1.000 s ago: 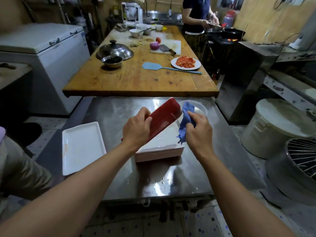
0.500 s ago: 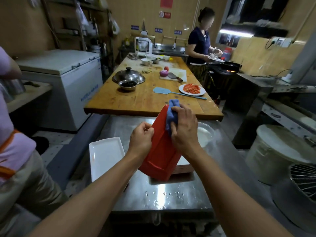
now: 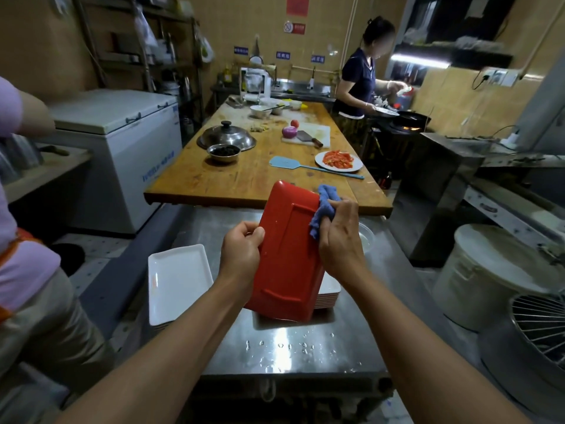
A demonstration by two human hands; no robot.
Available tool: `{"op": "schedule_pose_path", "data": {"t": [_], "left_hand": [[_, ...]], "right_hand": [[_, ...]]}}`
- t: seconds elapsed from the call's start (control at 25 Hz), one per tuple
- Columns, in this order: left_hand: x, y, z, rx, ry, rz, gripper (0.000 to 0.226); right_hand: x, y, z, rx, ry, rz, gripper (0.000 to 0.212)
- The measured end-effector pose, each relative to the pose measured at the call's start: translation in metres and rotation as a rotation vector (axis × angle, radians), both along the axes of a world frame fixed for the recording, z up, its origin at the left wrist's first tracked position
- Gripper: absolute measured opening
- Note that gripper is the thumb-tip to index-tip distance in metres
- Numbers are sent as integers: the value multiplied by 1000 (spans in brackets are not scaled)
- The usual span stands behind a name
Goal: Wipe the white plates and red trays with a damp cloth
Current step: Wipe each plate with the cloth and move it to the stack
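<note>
1. At the centre of the frame, a red tray (image 3: pixel 289 255) stands nearly upright with its underside facing the camera, held above the steel table (image 3: pixel 305 347).
2. The left hand (image 3: pixel 241 255) grips the tray's left edge, its fingers curled around the rim.
3. The right hand (image 3: pixel 339 237) bunches a blue cloth (image 3: pixel 322 209) in curled fingers and presses it against the tray's upper right edge.
4. Just behind the tray's lower right corner sits a stack of trays (image 3: pixel 329 293) with a white top face, partly hidden by the tray.
5. Towards the lower left of the tray, white plates (image 3: pixel 177 283) lie flat on the table, apart from the tray.
6. Water drops dot the table below the tray.
7. In the upper middle, a wooden table (image 3: pixel 244 175) carries a metal lid (image 3: pixel 226 137), a small bowl (image 3: pixel 223 152), a blue swatter (image 3: pixel 305 166) and a plate of sliced tomato (image 3: pixel 338 160).
8. At the upper right, a person in a dark shirt (image 3: pixel 360 81) stands by a wok (image 3: pixel 409 119).
</note>
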State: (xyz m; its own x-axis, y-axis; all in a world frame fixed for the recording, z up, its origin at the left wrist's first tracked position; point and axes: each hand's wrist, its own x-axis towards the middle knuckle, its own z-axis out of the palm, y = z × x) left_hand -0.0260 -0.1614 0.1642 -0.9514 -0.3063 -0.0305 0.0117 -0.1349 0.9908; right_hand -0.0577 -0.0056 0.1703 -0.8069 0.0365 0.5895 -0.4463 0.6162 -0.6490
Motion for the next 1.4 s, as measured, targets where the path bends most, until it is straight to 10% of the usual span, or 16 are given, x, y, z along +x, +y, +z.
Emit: {"op": "schedule_pose_path", "data": {"t": [0.48, 0.68, 1.0, 1.4], "left_hand": [[-27, 47, 34, 292, 66, 188, 22], [-27, 60, 20, 287, -21, -50, 17], [-44, 16, 81, -502, 52, -410, 76], [-33, 28, 66, -241, 68, -515, 40]], "right_hand": [[23, 23, -6, -230, -278, 24, 28], [14, 55, 6, -512, -357, 10, 40], [11, 94, 32, -63, -455, 101, 51], [2, 78, 50, 178, -204, 189, 41]]}}
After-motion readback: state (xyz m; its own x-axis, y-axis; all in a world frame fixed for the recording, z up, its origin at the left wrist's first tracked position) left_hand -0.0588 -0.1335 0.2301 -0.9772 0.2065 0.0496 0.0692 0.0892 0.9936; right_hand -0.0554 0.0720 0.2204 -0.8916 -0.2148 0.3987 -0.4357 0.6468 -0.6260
